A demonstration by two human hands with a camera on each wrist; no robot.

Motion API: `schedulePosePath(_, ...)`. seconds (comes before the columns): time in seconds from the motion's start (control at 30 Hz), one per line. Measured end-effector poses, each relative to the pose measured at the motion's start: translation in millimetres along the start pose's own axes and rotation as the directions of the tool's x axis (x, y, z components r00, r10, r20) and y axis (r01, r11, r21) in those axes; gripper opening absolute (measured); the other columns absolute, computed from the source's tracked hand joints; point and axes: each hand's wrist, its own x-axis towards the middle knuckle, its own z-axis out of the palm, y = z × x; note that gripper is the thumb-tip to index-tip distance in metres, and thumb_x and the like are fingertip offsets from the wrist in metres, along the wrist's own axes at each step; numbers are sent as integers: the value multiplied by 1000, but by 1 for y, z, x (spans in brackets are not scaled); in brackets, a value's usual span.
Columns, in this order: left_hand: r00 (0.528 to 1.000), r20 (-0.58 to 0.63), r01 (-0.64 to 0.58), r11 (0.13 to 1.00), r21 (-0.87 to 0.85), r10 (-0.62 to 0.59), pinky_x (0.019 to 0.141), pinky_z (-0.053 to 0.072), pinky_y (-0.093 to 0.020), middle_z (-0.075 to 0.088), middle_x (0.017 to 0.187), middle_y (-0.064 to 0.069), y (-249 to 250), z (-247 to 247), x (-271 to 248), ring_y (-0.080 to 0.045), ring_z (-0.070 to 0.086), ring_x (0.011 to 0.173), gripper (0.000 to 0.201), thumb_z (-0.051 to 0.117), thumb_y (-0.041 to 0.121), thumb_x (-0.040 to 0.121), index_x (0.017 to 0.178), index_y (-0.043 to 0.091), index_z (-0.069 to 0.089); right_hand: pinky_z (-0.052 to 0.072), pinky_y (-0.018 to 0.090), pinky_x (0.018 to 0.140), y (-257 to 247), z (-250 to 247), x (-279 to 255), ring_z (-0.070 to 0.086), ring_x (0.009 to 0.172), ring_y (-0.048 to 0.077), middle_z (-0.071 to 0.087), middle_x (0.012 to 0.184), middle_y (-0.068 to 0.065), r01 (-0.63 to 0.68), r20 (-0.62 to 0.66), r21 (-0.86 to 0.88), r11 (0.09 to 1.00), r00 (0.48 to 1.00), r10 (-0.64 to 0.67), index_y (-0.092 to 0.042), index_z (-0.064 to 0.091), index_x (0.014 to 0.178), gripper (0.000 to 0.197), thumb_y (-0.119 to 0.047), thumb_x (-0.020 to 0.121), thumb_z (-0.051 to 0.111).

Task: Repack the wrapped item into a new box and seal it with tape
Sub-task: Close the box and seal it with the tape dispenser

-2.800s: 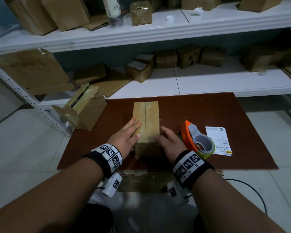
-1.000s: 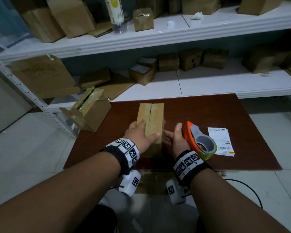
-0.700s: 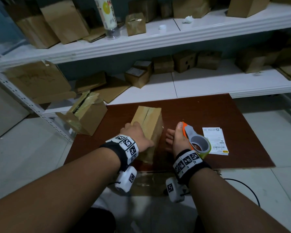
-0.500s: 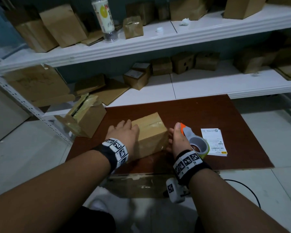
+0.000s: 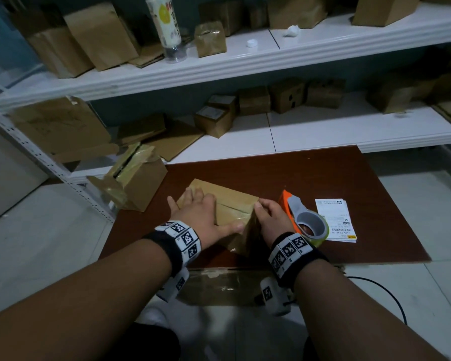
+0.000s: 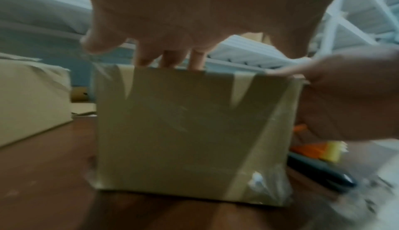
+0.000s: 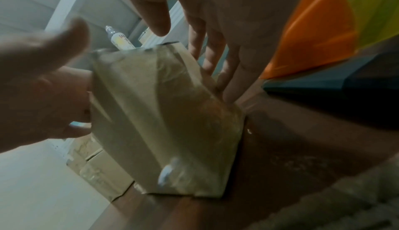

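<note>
A taped cardboard box (image 5: 235,207) lies on the brown board (image 5: 297,173), its long side running left to right and slightly skewed. My left hand (image 5: 201,214) rests flat on its top with fingers spread and the thumb along the near edge. In the left wrist view the box (image 6: 190,128) shows a near face covered in clear tape. My right hand (image 5: 270,217) presses against the box's right end. In the right wrist view the fingers (image 7: 218,51) run straight down that side of the box (image 7: 164,114). The orange tape dispenser (image 5: 305,217) lies just right of my right hand.
A white label sheet (image 5: 336,220) lies right of the dispenser. An opened cardboard box (image 5: 138,183) sits off the board's left corner. White shelves (image 5: 323,128) behind hold several small boxes and a bottle (image 5: 166,24). A black cable (image 5: 385,290) runs on the floor at right.
The box has turned about a quarter turn, from pointing away from me to lying crosswise. My left hand moved onto its top; my right hand stayed at its right side.
</note>
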Motion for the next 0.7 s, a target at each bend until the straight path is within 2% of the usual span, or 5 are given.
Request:
schedulePosePath(0.1,1000,21,-1,1000,22,0,115,-1,-70,-2,166,-16,5,6,0,-35,-3,153,134,33,106,47,149,20,25,43,26,84,0,0,-1,54,100,9,58,113,-12,26,-4,-76,997,1000,-27,-26,58,127,31,-36,99,52)
schedulePosePath(0.23,997,40,-66,998,7,66,119,-2,-64,-5,167,-11,1,-1,9,-35,-8,153,121,58,86,59,155,23,17,40,20,56,-2,-3,-2,60,77,7,65,89,-7,-30,-2,-11,1000,1000,30,-21,65,101,15,-32,92,63)
schedulePosePath(0.37,976,124,-181,983,-9,180,123,2,-52,-18,166,-4,-10,-8,21,-25,-15,152,121,70,63,71,159,24,-3,49,27,60,1,-1,-3,66,78,15,69,85,-2,-37,22,-22,999,999,38,-21,64,90,21,-38,83,74)
schedulePosePath(0.57,939,168,-299,954,-39,301,124,-2,-49,-20,165,6,-24,-15,42,-14,-19,151,126,82,41,69,159,26,-4,58,36,72,6,2,-3,67,85,19,70,90,-1,-13,112,-113,993,993,26,-21,65,87,39,-52,71,81)
schedulePosePath(0.7,933,180,-312,949,-32,313,124,-2,-50,-18,165,10,-25,-17,48,-14,-18,151,128,86,34,68,159,27,-3,52,31,69,5,2,-2,64,83,16,68,88,-3,70,119,-165,984,992,-51,-19,65,85,38,-54,77,75)
